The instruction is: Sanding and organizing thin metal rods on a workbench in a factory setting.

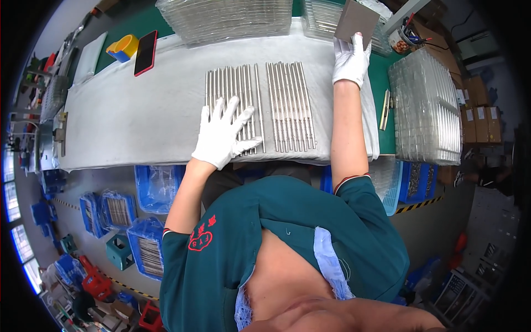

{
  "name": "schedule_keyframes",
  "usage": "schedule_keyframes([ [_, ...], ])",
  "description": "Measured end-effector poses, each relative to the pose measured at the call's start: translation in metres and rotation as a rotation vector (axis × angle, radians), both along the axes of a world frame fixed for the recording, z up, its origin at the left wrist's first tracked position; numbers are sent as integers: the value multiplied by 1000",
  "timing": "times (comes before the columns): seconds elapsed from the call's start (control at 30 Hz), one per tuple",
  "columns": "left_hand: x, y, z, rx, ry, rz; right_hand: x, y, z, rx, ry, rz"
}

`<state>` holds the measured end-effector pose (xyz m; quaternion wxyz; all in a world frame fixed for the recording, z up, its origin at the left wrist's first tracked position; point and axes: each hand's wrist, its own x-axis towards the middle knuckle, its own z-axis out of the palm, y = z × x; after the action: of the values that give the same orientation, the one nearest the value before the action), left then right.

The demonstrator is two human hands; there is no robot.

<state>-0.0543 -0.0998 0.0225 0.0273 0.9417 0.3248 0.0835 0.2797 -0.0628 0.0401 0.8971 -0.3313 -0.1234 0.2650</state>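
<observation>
My left hand (222, 133), in a white glove, lies flat with fingers spread on a row of several long metal rods (231, 93) lined up on a white cloth (138, 116). A second group of metal rods (290, 105) lies just to the right, untouched. My right hand (350, 60), also gloved, reaches to the far edge and grips a flat grey-brown square pad (357, 21) by its lower edge, holding it up above the cloth.
Stacks of clear plastic trays stand at the back (227, 19) and at the right (426, 110). A red phone (145, 52) and a yellow-blue tape holder (123, 48) lie at the back left. Two loose rods (385, 109) rest on the green table. Blue bins (149, 243) sit on the floor.
</observation>
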Motion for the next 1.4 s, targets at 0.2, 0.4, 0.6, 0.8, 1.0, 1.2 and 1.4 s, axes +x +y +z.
schedule_keyframes([
  [0.2,-16,1,3,-107,111,86,-3,-1,3,-19,-15,21],
  [0.4,6,-6,0,-54,34,44,-5,0,4,-27,1,1],
  [0.6,31,-14,-4,-13,-56,-36,-5,1,4,-6,7,6],
  [0.8,23,-12,3,-42,23,24,-3,0,4,0,20,-6],
  [1.0,12,3,7,-13,14,66,0,3,-1,5,2,5],
  [1.2,81,-10,5,-7,-112,-320,-5,2,3,30,42,28],
  [1.4,97,-11,-9,-19,-87,-444,-7,1,4,7,51,23],
])
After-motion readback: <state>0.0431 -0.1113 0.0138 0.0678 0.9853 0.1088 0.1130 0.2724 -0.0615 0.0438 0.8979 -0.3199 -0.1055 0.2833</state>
